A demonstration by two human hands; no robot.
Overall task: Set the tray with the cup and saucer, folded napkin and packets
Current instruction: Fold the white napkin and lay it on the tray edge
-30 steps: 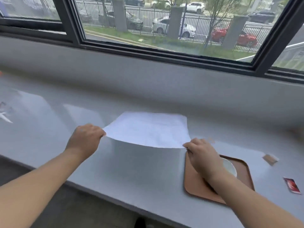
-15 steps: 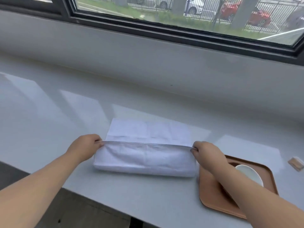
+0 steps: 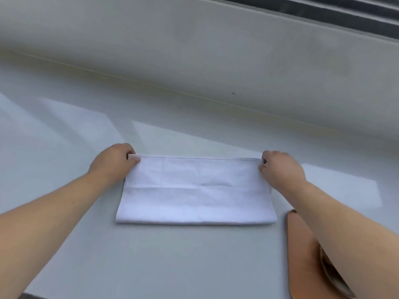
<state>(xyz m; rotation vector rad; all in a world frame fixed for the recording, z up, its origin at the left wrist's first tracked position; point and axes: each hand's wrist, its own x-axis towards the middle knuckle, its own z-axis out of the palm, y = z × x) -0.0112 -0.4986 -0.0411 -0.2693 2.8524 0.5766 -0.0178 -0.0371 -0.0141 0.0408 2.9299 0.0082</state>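
A white napkin (image 3: 195, 192) lies flat on the grey counter (image 3: 151, 262), folded in half into a wide rectangle. My left hand (image 3: 112, 161) pinches its far left corner. My right hand (image 3: 280, 169) pinches its far right corner, so the two layers meet along the far edge. A brown tray (image 3: 302, 255) sits at the lower right, largely covered by my right forearm. A sliver of the saucer or cup (image 3: 330, 275) shows beside the arm; the rest is hidden. No packets are in view.
The counter runs back to a pale wall (image 3: 216, 50) under a dark window frame (image 3: 345, 16). The counter's front edge (image 3: 32, 295) shows at the bottom left.
Both hands carried the napkin's near edge over and away, laying it on the far edge; the napkin now lies flat, folded in half. The camera has tilted down, so the window and packets left view.
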